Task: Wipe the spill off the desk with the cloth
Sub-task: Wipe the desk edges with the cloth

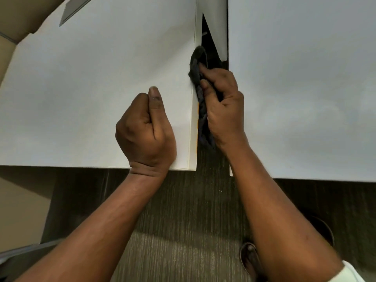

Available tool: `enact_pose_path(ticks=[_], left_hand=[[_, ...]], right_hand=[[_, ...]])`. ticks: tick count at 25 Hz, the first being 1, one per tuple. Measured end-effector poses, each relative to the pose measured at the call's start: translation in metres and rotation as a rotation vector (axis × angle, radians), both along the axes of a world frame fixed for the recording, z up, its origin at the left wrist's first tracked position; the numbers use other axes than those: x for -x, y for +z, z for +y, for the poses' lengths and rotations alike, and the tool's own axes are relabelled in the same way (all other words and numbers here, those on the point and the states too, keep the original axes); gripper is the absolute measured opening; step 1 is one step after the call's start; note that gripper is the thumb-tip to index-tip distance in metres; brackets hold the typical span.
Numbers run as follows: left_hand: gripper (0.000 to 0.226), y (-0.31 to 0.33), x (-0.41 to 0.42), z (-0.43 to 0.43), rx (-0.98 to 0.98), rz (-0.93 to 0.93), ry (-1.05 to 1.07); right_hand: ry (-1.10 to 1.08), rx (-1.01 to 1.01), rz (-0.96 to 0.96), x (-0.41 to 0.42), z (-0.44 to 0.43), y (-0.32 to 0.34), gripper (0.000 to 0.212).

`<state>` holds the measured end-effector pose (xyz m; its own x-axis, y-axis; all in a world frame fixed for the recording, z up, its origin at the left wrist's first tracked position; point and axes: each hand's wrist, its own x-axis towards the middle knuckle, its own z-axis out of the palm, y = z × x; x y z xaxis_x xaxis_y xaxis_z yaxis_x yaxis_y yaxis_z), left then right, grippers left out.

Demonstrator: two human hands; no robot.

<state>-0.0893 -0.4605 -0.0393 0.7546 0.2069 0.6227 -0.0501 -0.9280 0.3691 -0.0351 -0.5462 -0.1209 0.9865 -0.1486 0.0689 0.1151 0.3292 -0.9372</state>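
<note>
right hand (222, 106) grips cloth (200, 92) against desk (91, 78) edge, beside second desk (305, 78); left hand (145, 129) fisted

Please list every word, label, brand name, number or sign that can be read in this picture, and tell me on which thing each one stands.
None: no readable text shows anywhere.
Left desk: plain white, no print.
Right desk: plain white, no print.
Dark cloth in the right hand: no label visible.
Grey panel at the far corner: nothing legible.

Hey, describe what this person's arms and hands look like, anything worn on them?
Both forearms are bare, and the left hand and right hand wear no gloves, rings or watch. A bit of white sleeve shows at the right arm's lower edge.
</note>
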Motion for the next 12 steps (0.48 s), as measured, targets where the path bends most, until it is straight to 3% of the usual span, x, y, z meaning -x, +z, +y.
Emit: enact_pose_path(ticks=[4,9,12], left_hand=[[0.046,0.002,0.000,0.002,0.060,0.030,0.051],[0.045,0.001,-0.001,-0.001,0.035,0.063,0.063],[0.046,0.002,-0.002,-0.002,0.040,0.067,0.077]], right_hand=[[0.031,0.077,-0.066,0.064,0.000,-0.007,0.032],[-0.005,0.101,0.026,0.001,-0.002,0.010,0.030],[0.027,0.078,-0.025,0.059,-0.002,0.001,0.032]])
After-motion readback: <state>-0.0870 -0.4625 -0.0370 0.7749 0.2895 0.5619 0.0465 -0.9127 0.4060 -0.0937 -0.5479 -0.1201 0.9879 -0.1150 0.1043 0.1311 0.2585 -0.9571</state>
